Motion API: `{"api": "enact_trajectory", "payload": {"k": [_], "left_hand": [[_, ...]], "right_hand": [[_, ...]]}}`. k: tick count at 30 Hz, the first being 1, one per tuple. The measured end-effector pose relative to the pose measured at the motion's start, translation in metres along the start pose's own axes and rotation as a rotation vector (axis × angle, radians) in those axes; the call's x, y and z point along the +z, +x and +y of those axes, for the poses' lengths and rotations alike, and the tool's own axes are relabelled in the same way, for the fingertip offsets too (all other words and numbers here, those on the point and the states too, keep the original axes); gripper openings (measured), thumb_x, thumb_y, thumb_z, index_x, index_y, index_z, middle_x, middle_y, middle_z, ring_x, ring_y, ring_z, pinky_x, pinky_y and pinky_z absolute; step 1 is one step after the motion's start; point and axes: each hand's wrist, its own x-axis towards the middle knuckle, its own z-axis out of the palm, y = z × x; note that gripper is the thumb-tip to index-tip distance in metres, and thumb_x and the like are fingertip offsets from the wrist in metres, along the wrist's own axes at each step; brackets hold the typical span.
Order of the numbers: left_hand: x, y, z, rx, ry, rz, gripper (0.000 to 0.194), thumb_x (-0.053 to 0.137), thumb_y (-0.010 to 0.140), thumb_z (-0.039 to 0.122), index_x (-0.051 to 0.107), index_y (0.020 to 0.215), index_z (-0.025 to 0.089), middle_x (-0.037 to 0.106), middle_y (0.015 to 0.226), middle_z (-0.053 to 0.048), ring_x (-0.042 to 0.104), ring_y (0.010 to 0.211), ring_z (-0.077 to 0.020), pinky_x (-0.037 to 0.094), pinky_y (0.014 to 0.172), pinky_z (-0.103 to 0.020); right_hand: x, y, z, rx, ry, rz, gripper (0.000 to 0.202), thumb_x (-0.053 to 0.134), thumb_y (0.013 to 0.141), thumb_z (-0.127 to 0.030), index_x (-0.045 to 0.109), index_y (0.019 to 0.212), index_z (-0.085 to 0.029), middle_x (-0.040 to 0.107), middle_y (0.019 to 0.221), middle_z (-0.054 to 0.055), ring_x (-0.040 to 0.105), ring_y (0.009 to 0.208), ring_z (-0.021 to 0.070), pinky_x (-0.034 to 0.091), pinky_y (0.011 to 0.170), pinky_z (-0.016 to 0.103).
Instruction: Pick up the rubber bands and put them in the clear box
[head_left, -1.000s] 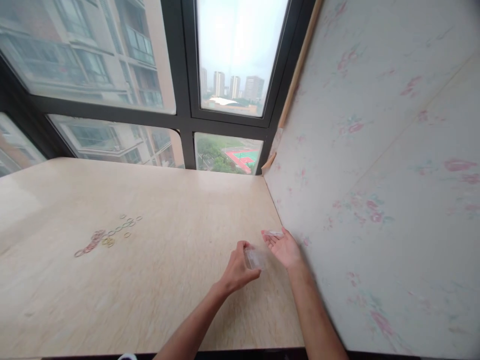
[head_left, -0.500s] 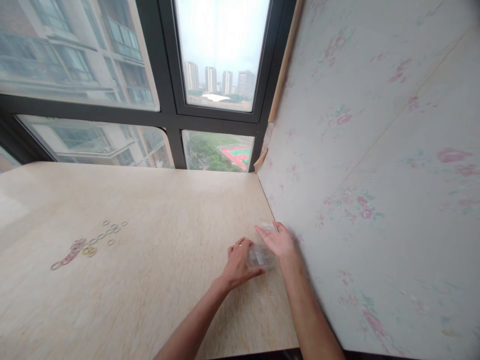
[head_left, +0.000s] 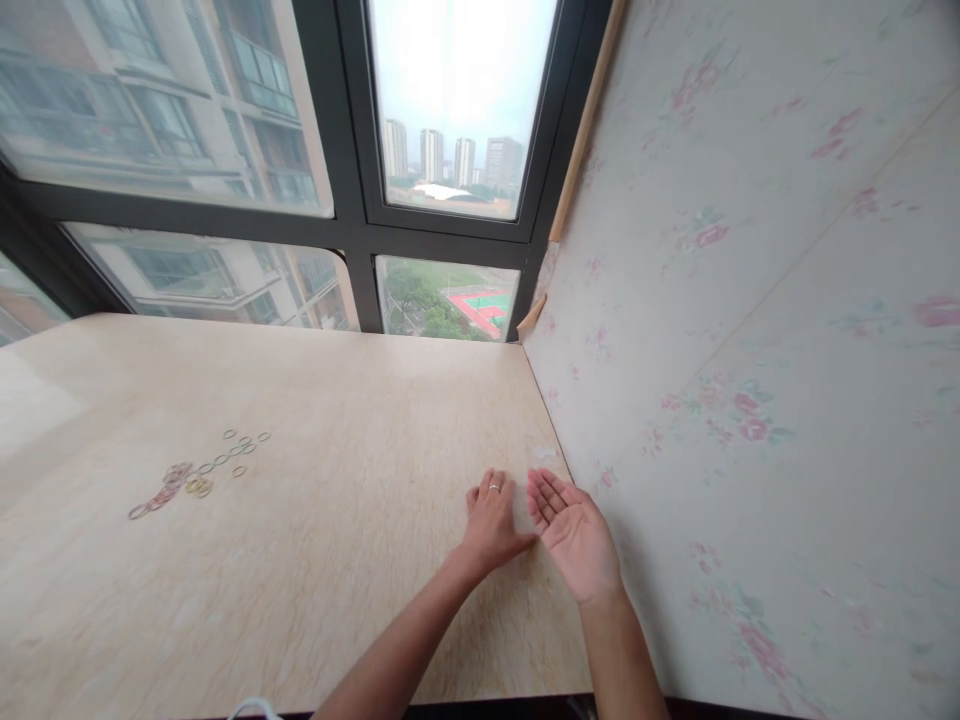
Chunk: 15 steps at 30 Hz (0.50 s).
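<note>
My left hand (head_left: 493,522), a ring on one finger, curls around the left side of a clear plastic box (head_left: 523,512) on the pale marbled surface, its thumb along the near edge. Most of the box is hidden between my hands. Just right of it, my right hand (head_left: 579,540) is open with the palm turned up, fingers stretched and nothing visible on them. Its fingertips are close to the box; whether they touch it I cannot tell. Behind them a clear plastic piece, perhaps a lid (head_left: 545,454), lies near the wall.
Several small thin rings (head_left: 217,460) in pink, yellow and green lie at the left of the marbled surface (head_left: 337,560). A flowered wall (head_left: 750,300) rises close on the right. Dark-framed windows (head_left: 352,235) stand at the back. A white curved object (head_left: 255,706) shows at the bottom edge.
My right hand has drawn back toward me from the clear piece near the wall, and its palm now faces up more fully. My left hand stays at the box. The view has shifted slightly.
</note>
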Motion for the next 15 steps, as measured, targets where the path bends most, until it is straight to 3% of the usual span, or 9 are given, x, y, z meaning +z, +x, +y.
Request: {"api": "enact_trajectory", "payload": {"k": [4, 7, 10, 13, 15], "left_hand": [[-0.014, -0.008, -0.016, 0.074, -0.091, 0.011, 0.064, 0.066, 0.069, 0.032, 0.044, 0.127, 0.017, 0.045, 0.138, -0.020, 0.036, 0.133, -0.0334, 0.034, 0.103, -0.051], [-0.037, -0.012, -0.051, 0.070, -0.173, 0.159, 0.065, 0.068, 0.071, 0.036, 0.042, 0.129, 0.017, 0.049, 0.134, -0.017, 0.044, 0.128, -0.0289, 0.037, 0.104, -0.046], [-0.078, -0.018, -0.105, -0.045, -0.098, 0.401, 0.053, 0.063, 0.078, 0.035, 0.046, 0.125, 0.015, 0.054, 0.128, -0.016, 0.050, 0.122, -0.0265, 0.039, 0.103, -0.042], [-0.132, -0.037, -0.170, -0.250, 0.134, 0.654, 0.043, 0.054, 0.084, 0.033, 0.048, 0.122, 0.014, 0.057, 0.123, -0.016, 0.054, 0.116, -0.0279, 0.042, 0.099, -0.043], [-0.169, -0.059, -0.213, -0.409, 0.313, 0.725, 0.043, 0.049, 0.086, 0.034, 0.049, 0.121, 0.011, 0.057, 0.121, -0.019, 0.055, 0.114, -0.0297, 0.042, 0.097, -0.042]], "right_hand": [[-0.019, -0.015, 0.041, -0.003, -0.245, -0.022, 0.032, 0.066, 0.082, -0.040, 0.068, 0.093, -0.010, 0.073, 0.084, 0.010, 0.067, 0.068, 0.0157, 0.055, 0.064, 0.025], [-0.037, -0.024, 0.067, -0.058, -0.460, 0.019, 0.047, 0.068, 0.075, -0.058, 0.068, 0.078, -0.011, 0.069, 0.064, 0.007, 0.059, 0.051, 0.0130, 0.048, 0.049, 0.022], [-0.051, -0.030, 0.083, -0.139, -0.685, 0.024, 0.055, 0.063, 0.073, -0.068, 0.064, 0.066, -0.013, 0.063, 0.053, 0.005, 0.053, 0.043, 0.0117, 0.043, 0.044, 0.021], [-0.056, -0.035, 0.090, -0.155, -0.887, -0.048, 0.060, 0.056, 0.075, -0.072, 0.062, 0.060, -0.014, 0.059, 0.049, 0.004, 0.049, 0.041, 0.0112, 0.039, 0.041, 0.021], [-0.055, -0.037, 0.093, -0.173, -0.991, -0.084, 0.061, 0.053, 0.078, -0.072, 0.061, 0.059, -0.015, 0.058, 0.049, 0.003, 0.047, 0.041, 0.0106, 0.038, 0.041, 0.021]]}}
